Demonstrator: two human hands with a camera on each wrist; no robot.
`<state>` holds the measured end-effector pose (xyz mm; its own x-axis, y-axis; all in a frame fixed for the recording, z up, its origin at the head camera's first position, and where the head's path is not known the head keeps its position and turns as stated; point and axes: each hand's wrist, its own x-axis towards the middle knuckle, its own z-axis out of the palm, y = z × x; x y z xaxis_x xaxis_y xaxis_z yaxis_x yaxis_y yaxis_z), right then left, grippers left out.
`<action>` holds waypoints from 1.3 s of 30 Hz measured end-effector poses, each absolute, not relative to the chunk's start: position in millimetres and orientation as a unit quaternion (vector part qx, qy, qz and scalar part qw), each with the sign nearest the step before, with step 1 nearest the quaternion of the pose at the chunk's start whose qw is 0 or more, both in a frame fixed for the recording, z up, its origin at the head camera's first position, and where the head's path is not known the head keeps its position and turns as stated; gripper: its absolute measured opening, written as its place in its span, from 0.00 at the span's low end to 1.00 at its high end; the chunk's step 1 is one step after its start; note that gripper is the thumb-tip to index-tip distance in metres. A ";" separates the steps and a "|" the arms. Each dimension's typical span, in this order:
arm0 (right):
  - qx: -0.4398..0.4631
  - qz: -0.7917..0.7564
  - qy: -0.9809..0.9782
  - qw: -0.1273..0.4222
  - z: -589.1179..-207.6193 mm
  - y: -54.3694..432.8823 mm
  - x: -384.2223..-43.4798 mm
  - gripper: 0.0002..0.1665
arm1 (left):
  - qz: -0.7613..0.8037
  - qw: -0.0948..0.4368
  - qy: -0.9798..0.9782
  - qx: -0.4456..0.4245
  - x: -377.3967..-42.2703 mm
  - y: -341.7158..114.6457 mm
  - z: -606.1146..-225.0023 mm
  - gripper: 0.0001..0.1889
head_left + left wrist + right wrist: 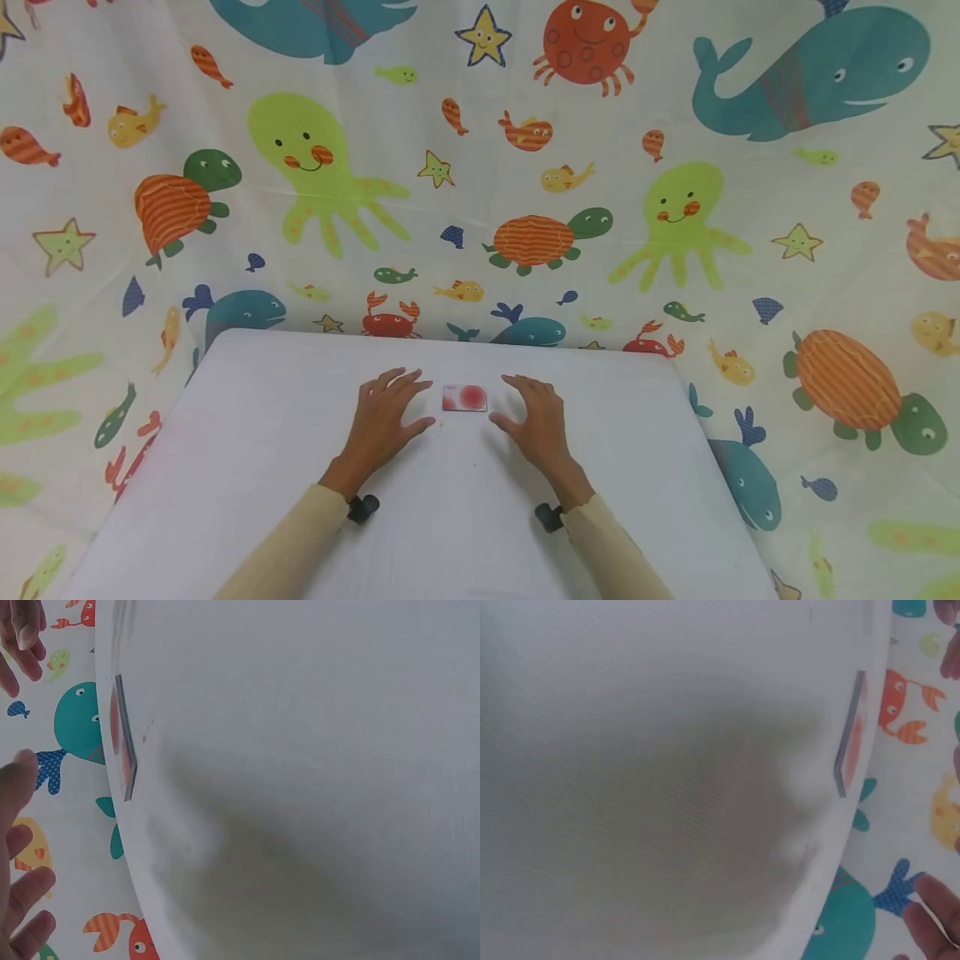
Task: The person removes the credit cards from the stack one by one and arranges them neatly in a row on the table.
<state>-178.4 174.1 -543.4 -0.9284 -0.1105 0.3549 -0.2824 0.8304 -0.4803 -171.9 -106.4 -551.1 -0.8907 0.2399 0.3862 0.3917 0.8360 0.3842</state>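
A small flat rectangular item (464,397), white and pink with red circles on top, lies on the white table between the two hands. Its thin grey edge shows in both wrist views. On its left, my left hand (386,412) has its fingers spread and gently bent, apart from the item. My right hand (538,421) mirrors it on the other side, thumb and fingers parted, also not touching. Neither hand holds anything. Whether the item is a box or a thick card, I cannot tell.
The white table (300,375) ends a short way behind the item. Beyond its back and sides hangs a curtain (420,208) printed with sea animals. Small dark cameras (363,508) sit at both wrists, beside beige sleeves (292,542).
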 end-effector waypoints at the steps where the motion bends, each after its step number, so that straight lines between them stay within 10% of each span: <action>1: 0.104 0.274 -0.944 0.155 -543.9 174.0 -179.3 0.38 | -0.238 0.166 -0.942 -0.166 -173.0 -105.8 -552.7 0.35; 39: 0.130 0.262 -0.956 0.034 -578.3 162.7 -223.7 0.21 | -0.303 0.104 -0.932 -0.172 -212.9 -82.6 -578.3 0.21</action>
<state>-223.7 162.7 -578.3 -0.9639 -0.2310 0.1323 -0.2661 0.8293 -0.4914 -212.9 -82.6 -578.3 -0.9195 0.2566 0.2978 0.3827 0.7574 0.5290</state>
